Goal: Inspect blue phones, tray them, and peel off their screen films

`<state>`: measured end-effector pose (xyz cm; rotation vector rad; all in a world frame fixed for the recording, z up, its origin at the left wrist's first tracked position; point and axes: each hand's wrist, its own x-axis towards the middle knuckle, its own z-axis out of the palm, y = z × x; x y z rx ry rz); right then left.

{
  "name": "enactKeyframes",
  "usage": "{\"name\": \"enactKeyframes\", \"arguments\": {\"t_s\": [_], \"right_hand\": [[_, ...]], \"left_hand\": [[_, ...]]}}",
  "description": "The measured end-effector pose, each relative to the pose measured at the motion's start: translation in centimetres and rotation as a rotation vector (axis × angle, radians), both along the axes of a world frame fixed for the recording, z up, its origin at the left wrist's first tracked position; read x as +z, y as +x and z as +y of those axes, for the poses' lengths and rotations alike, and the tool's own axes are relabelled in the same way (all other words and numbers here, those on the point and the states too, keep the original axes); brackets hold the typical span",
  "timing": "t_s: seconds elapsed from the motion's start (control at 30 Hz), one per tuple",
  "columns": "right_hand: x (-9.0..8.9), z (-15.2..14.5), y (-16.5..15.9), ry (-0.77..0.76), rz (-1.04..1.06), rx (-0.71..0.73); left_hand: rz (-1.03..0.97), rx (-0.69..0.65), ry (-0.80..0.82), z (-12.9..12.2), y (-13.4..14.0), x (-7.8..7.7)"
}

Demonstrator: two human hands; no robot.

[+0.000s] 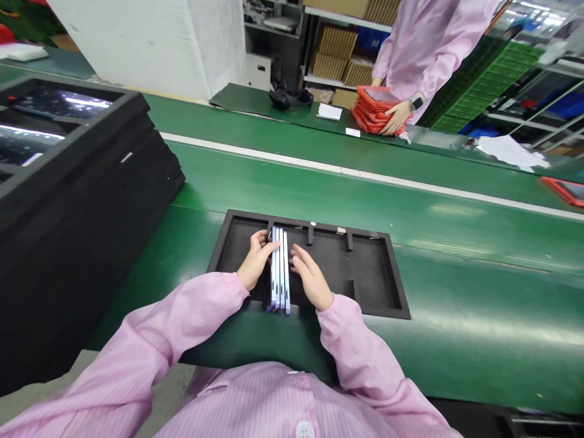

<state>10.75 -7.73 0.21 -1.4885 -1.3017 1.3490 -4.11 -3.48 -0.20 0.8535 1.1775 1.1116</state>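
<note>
- Four thin tablets (pixel 280 274), on edge, side by side, at left part of black tray (pixel 376 267)
- One left hand (pixel 254 263), half-curled, thumb touching tablets; whether gripping, cannot tell
- One right hand (pixel 314 281), loosely open, just beside tablets
- One green table (pixel 474 292), beneath tray

Shelving (pixel 347 18) behind long green bench (pixel 479 261); light glints on bench; grey floor (pixel 171 388) below.
</note>
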Motion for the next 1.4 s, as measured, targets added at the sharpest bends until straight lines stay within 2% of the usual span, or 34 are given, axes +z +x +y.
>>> {"name": "enactKeyframes", "arguments": {"t_s": [0.03, 0.1, 0.2, 0.33, 0.47, 0.6, 0.7, 0.9, 1.07, 1.27, 1.4], "right_hand": [[0.2, 0.8, -0.2, -0.090, 0.002, 0.003], [0.5, 2.0, -0.7, -0.176, -0.003, 0.050], [0.6, 2.8, -1.1, -0.221, -0.023, 0.097], [0.5, 3.2, -1.6, -0.237, 0.016, 0.095], [1.3, 3.8, -1.2, -0.196, 0.075, 0.083], [1.9, 4.7, -0.2, 0.038, 0.184, 0.078], [1.0, 5.1, 0.4, 0.143, 0.250, 0.091], [-0.9, 5.2, 1.1, 0.104, 0.246, 0.129], [-0.7, 5.2, 1.2, 0.073, 0.205, 0.125], [-0.5, 5.3, 0.8, 0.066, 0.195, 0.125], [0.0, 5.2, 0.7, 0.009, 0.206, 0.103]], "left_hand": [[-0.022, -0.022, -0.067, 0.2, 0.0, 0.2], [-0.069, -0.057, -0.180, 0.3, -0.1, 0.6], [-0.109, -0.052, -0.270, -0.2, -0.4, 1.2], [-0.142, -0.024, -0.286, -0.4, 0.2, 1.6], [-0.185, -0.019, -0.254, 0.5, 1.2, 2.3], [-0.226, -0.007, -0.112, 1.8, 1.9, 3.2], [-0.205, -0.034, 0.005, 2.6, 2.1, 2.8], [-0.077, -0.180, 0.039, 3.0, 1.9, 0.7], [0.071, -0.250, 0.118, 3.5, 1.8, 0.6], [0.072, -0.264, 0.116, 4.2, 1.7, 0.3], [0.079, -0.292, 0.102, 4.5, 1.6, 0.3]]}}
